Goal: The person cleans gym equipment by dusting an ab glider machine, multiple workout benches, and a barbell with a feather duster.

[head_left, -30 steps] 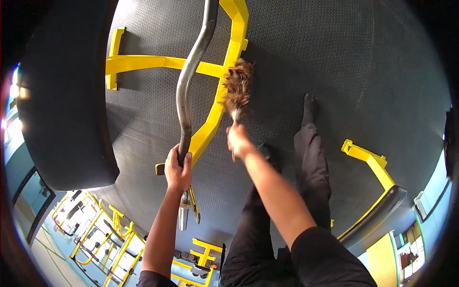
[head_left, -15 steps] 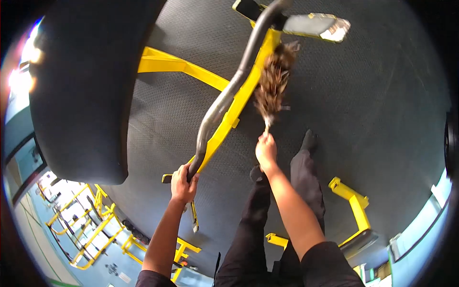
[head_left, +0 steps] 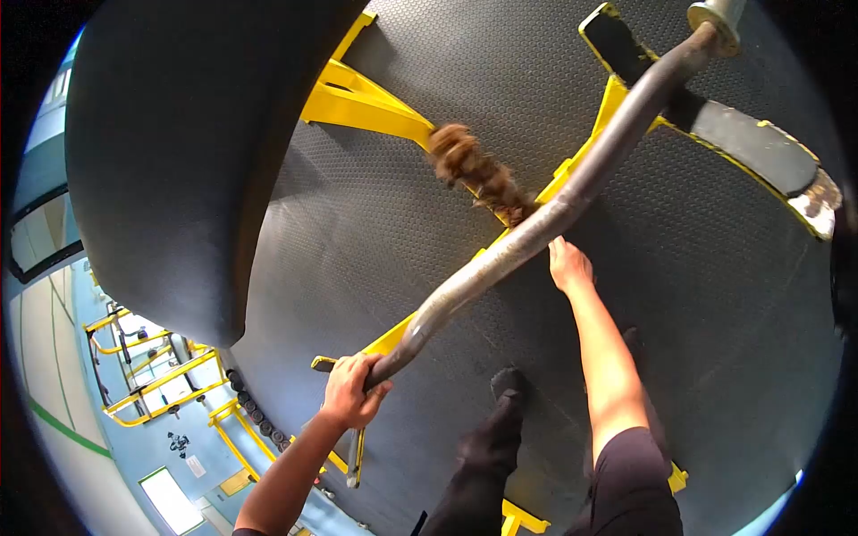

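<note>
My left hand (head_left: 355, 390) is wrapped round the lower, dark end of a bent metal bar (head_left: 483, 268), which slants up to the upper right past a collar. In my right hand (head_left: 570, 265) is a feather duster (head_left: 483, 174), its handle mostly hidden behind the bar. The brown feathers reach beyond the bar and lie over a yellow frame beam (head_left: 384, 112), slightly blurred. Another yellow beam (head_left: 563, 174) runs just under the bar, close to the duster.
A large black padded bench (head_left: 161, 179) fills the upper left. Worn curved pads (head_left: 751, 143) on yellow brackets stand at upper right. Black textured flooring (head_left: 340, 259) lies below, with yellow equipment feet (head_left: 523, 518) near my legs. More yellow racks (head_left: 170, 384) and dumbbells are at lower left.
The duster has moved from the right side of the bar across to its far left side, over the other beam. My left hand stays on the bar end; the view has shifted.
</note>
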`<state>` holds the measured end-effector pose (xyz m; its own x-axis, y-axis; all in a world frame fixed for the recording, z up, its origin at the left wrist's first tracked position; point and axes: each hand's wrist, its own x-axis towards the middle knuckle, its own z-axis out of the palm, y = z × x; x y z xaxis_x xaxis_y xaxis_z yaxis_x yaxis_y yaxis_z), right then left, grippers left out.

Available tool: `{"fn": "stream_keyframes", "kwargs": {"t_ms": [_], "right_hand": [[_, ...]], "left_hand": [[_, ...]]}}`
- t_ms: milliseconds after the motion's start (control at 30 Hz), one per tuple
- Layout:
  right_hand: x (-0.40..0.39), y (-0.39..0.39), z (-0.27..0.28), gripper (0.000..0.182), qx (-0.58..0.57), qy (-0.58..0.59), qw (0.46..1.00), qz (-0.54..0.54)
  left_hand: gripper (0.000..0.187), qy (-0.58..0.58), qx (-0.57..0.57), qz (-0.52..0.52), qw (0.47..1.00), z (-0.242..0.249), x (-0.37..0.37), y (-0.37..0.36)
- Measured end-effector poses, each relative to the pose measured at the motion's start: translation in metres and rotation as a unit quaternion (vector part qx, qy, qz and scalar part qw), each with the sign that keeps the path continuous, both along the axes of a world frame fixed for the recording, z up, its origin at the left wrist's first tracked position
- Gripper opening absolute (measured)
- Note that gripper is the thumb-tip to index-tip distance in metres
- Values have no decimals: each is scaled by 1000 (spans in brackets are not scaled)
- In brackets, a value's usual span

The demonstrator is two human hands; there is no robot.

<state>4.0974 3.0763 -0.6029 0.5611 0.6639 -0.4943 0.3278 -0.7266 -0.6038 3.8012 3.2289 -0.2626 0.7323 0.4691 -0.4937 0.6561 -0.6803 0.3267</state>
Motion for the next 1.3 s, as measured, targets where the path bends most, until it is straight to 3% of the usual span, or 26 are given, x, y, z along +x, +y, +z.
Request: {"fn": "stream_keyframes", "kwargs": {"t_ms": [33,100,133,167,267,300,333,367,433,500,567,633,700,767,933,1000,1100,1200,1300], "right_hand": [[10,22,6,32,-13,12,1000,20],[8,59,-37,37,28,-38,998,46],[6,86,-48,48,-54,63,997,6],[-16,97,-96,42,7,20,1000,10],[-14,87,-83,51,-3,58,998,-40],[-11,82,-70,67,-32,90,995,-39],[-19,68,-53,54,25,99,990,-100],[-11,53,-26,54,24,95,990,-98],[11,28,29,40,-64,87,994,22],[16,-2,35,34,-65,19,991,113],[11,-33,60,33,-94,-22,986,134],[-3,-65,87,31,-100,-24,993,58],[-37,-90,123,29,-92,-5,994,55],[-77,-122,166,29,-34,37,999,9],[-155,-208,269,27,22,48,976,-209],[-166,-228,330,30,-53,11,965,-257],[-195,-265,409,34,3,-52,977,-207],[-228,-271,472,47,-23,-49,984,-169],[-251,-262,463,42,89,-132,983,-86]], "left_hand": [[41,0,-1,0,1000,0,1,0],[41,-19,-4,-3,1000,-4,2,3],[40,-22,-7,-6,1000,-4,1,3],[40,-26,-11,-7,1000,-3,1,2],[40,-14,3,-12,1000,-2,-2,0],[40,-14,21,-18,1000,-1,-1,1],[40,10,-15,3,1000,1,0,3],[40,6,-16,5,1000,3,0,2],[41,14,-10,3,1000,3,2,2],[41,9,-10,6,1000,2,2,2],[41,5,-10,7,1000,2,0,1],[41,-25,0,-12,1000,0,-2,1],[42,-37,-2,-6,999,5,3,2],[42,13,-20,19,1000,17,9,0],[44,17,-18,25,999,22,2,-2],[44,-1,-15,22,1000,20,-2,-2],[47,26,-40,15,999,20,-2,-4],[59,39,46,39,997,19,-8,-23],[72,-33,100,69,992,16,-21,-55]]}}
